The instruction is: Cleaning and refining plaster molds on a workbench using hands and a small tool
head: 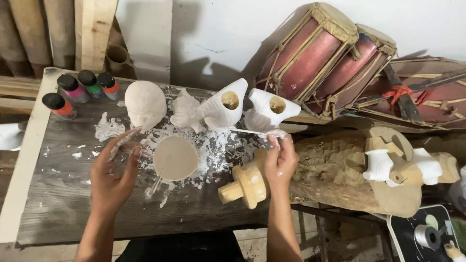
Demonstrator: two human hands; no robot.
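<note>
Thin paint-coated brush (250, 131) lying near-horizontal, pinched at right end, tip pointing left toward white carvings. Pale round paint-filled cup (175, 157) sitting upright mid-table, splatter spreading around it.

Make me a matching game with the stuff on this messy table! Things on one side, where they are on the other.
Things:
1. Four small paint bottles with black caps
2. Pale yellow wooden spool-shaped piece
3. Round dish of beige paint
4. Two reddish rope-laced drums

Places:
A. Leaning against the white wall
B. Between the left hand and right hand
C. Far left corner of the wooden table
D. Beside the right hand, near the table's front edge

Pairs: 1-C, 2-D, 3-B, 4-A
</note>
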